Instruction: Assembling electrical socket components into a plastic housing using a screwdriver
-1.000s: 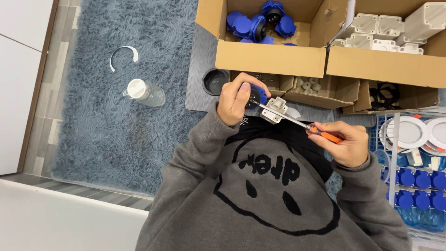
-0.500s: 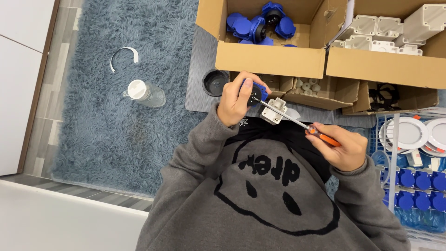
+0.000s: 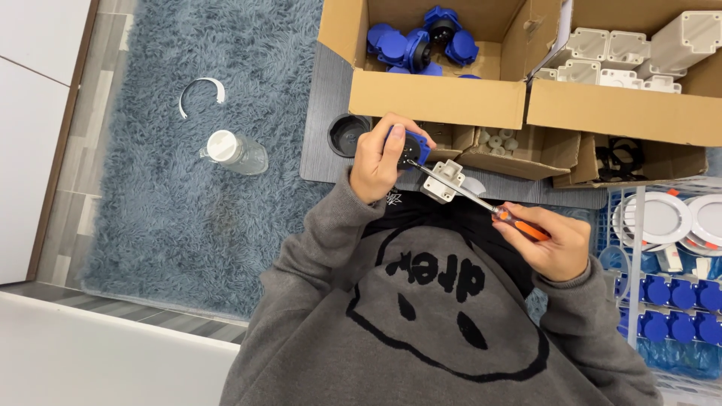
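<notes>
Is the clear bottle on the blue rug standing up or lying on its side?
Lying on its side. The clear bottle rests flat on the blue rug, its white cap pointing sideways toward the left rather than up.

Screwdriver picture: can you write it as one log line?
left hand: holds blue socket | right hand: holds screwdriver, tip at socket | white housing: beside socket

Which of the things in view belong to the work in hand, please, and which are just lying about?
In hand:
left hand holding the blue socket part
right hand holding the orange-handled screwdriver
white housing beside the shaft

Lying about:
clear bottle
white ring piece
black round cap
</notes>
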